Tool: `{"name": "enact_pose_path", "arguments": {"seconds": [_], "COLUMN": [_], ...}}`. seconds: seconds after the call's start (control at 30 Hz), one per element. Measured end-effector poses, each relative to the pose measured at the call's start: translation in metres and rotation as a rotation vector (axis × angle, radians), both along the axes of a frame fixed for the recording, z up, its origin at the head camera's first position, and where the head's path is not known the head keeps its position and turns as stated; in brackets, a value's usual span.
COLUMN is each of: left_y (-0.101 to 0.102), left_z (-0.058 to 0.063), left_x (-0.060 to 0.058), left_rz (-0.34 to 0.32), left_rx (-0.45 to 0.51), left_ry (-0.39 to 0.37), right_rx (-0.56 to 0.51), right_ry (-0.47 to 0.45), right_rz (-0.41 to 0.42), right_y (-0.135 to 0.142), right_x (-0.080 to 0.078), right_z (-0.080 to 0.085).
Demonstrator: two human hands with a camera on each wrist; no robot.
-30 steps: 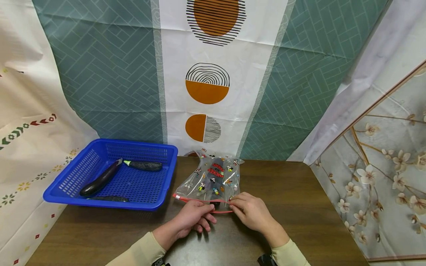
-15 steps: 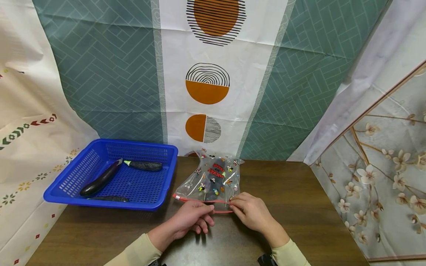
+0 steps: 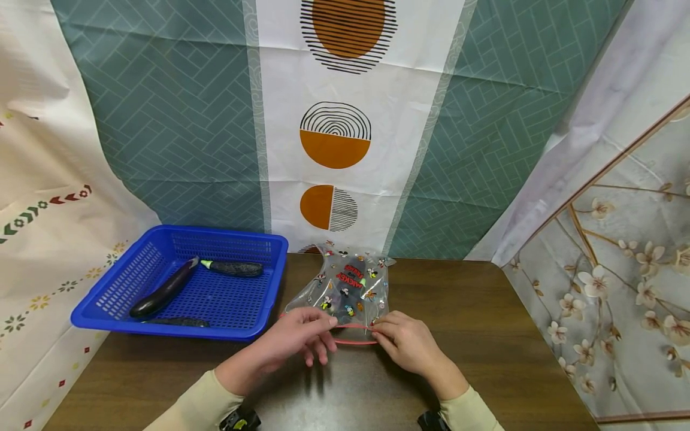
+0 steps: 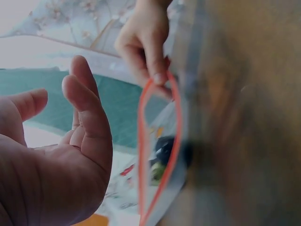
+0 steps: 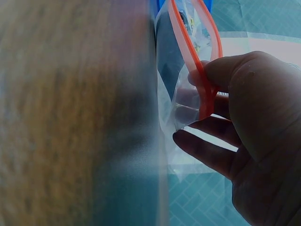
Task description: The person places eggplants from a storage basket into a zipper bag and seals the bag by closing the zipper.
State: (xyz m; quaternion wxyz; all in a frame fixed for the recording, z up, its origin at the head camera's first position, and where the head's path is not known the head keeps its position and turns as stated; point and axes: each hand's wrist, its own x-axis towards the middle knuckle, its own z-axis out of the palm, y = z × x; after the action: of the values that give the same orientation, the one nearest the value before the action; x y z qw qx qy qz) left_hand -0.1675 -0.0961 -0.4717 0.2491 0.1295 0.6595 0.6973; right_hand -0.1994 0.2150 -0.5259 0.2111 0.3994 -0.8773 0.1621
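A clear zip bag (image 3: 345, 302) with cartoon prints and a red zip edge lies at the middle of the table. Inside it shows a dark vegetable with a pale green end (image 4: 159, 170), partly hidden by the prints. My right hand (image 3: 406, 344) pinches the right end of the bag's mouth between thumb and fingers. In both wrist views the red-edged mouth gapes. My left hand (image 3: 293, 338) hovers over the mouth's left part with loosely spread fingers and holds nothing. It hides the left end of the zip edge.
At the left stands a blue plastic basket (image 3: 226, 305). In it are a long purple eggplant (image 3: 164, 290), a short dark speckled vegetable with a green end (image 3: 234, 269), and another dark one (image 3: 180, 322) by the front wall. Patterned cloth hangs behind the wooden table (image 3: 458, 299).
My left hand has let go of the bag's edge and moved left and slightly up. The dark vegetable has slid deeper into the bag. My right hand stays in place.
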Motion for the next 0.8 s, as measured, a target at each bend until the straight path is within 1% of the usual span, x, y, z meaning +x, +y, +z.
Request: {"name": "enact_pose_path", "arguments": {"seconds": [0.13, 0.27, 0.47, 0.6, 0.8], "left_y": [-0.012, -0.024, -0.043, -0.055, -0.073], "left_z": [0.014, 0.025, 0.041, 0.051, 0.063], "left_x": [-0.003, -0.005, -0.009, -0.011, -0.018], "left_rz": [0.036, 0.076, 0.138, 0.175, 0.260], "left_rx": [-0.034, -0.087, -0.160, -0.226, -0.359], "left_ry": [0.057, 0.112, 0.155, 0.215, 0.319], "right_rx": [0.003, 0.004, 0.006, 0.008, 0.008], "right_ry": [0.006, 0.007, 0.005, 0.008, 0.014], "right_rz": [0.003, 0.002, 0.001, 0.002, 0.002], "right_y": [0.000, 0.000, 0.000, 0.000, 0.000], "right_x": [0.000, 0.000, 0.000, 0.000, 0.000], "right_z": [0.000, -0.001, -0.001, -0.001, -0.002]}}
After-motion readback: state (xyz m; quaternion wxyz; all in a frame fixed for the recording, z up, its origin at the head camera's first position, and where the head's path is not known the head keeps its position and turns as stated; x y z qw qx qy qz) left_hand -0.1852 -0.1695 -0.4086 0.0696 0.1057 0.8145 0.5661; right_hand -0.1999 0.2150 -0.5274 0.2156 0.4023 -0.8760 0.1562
